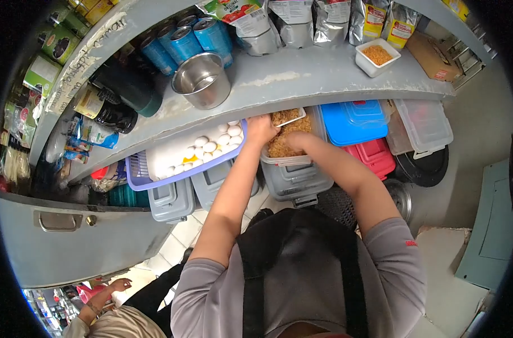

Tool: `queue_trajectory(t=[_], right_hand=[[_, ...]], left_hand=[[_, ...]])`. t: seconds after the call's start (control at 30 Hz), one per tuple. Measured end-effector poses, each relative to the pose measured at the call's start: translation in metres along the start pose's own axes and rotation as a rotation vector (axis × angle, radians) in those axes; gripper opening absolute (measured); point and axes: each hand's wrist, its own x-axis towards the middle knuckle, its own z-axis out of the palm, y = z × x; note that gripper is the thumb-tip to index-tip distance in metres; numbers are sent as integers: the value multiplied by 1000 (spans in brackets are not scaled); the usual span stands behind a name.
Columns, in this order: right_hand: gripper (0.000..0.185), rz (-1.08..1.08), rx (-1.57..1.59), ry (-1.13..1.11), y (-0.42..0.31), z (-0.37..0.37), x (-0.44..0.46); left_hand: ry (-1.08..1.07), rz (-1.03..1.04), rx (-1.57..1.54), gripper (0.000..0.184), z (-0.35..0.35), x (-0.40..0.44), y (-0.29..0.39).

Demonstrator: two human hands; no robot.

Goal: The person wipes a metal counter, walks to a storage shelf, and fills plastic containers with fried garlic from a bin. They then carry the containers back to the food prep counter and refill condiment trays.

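My left hand (260, 129) is closed on the near-left side of a small white tub (297, 114), tilted over a clear plastic bin (320, 125). Golden-brown crumbly food (283, 147) fills the bin, and some of it is inside the tub. Down in the crumbs is my right hand (299, 141), just below the tub; its fingertips are hidden there. A second white tub (375, 69), filled with similar orange-brown crumbs, stands on the shelf at upper right.
Left of the bin, a purple basket (145, 183) holds white eggs. A steel pot (202, 84) stands on the grey shelf (268, 79) above. To the right are a blue lid (353, 125) and a red bin (371, 157). Another person's hand (121, 284) shows at lower left.
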Motion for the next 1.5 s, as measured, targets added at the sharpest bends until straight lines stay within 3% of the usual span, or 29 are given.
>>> queue_trajectory(t=[0.03,0.1,0.13,0.2,0.23,0.3,0.33,0.4,0.47,0.53,0.67,0.7,0.87,0.93,0.97,1.03,1.17,1.23,1.33,1.5], right_hand=[[15,2,-1,3,2,-9,-9],[10,197,466,-134,13,-28,-27],[10,204,465,-134,21,-35,-35],[17,132,1057,106,35,-46,-49],[17,136,1058,105,33,-48,-51],[13,162,916,593,25,-50,-49],[13,166,916,601,28,-41,-42],[17,21,884,961,23,-35,-33],[20,97,842,937,25,-38,-43],[18,325,794,840,16,-42,-54],[17,215,693,892,-5,-47,-62],[18,213,519,923,-3,-47,-68],[26,280,629,973,-14,-68,-137],[32,-104,670,996,-14,-63,-150],[32,-105,668,1000,-12,-63,-162],[34,-136,678,1215,0,-71,-199],[18,239,1387,1313,56,-17,-243],[17,641,1183,1332,90,23,-251],[16,775,959,1283,120,73,-244],[16,561,1134,1241,101,83,-242]], left_hand=[[59,42,55,73,0,-2,0],[122,88,105,73,2,-2,0],[118,91,90,74,4,-1,0],[117,94,70,74,5,1,-1],[80,114,30,76,5,3,-2],[35,142,-7,78,2,0,-4],[-41,151,-41,79,-3,-1,-2],[-107,170,-67,80,-12,-2,4],[96,262,-61,78,-17,-10,9],[56,236,-84,77,-21,-14,13],[-29,178,-206,78,-20,-12,20],[-49,156,-217,79,-21,-14,21],[67,187,-148,74,-49,-43,41],[21,188,-231,72,-68,-52,53],[32,233,-280,70,-74,-58,54],[-15,208,-279,69,-97,-72,66],[-79,208,-326,66,-155,-86,96],[10,204,-356,67,-176,-78,104],[200,128,-296,68,-194,-48,119],[375,40,-23,68,-162,31,115]])
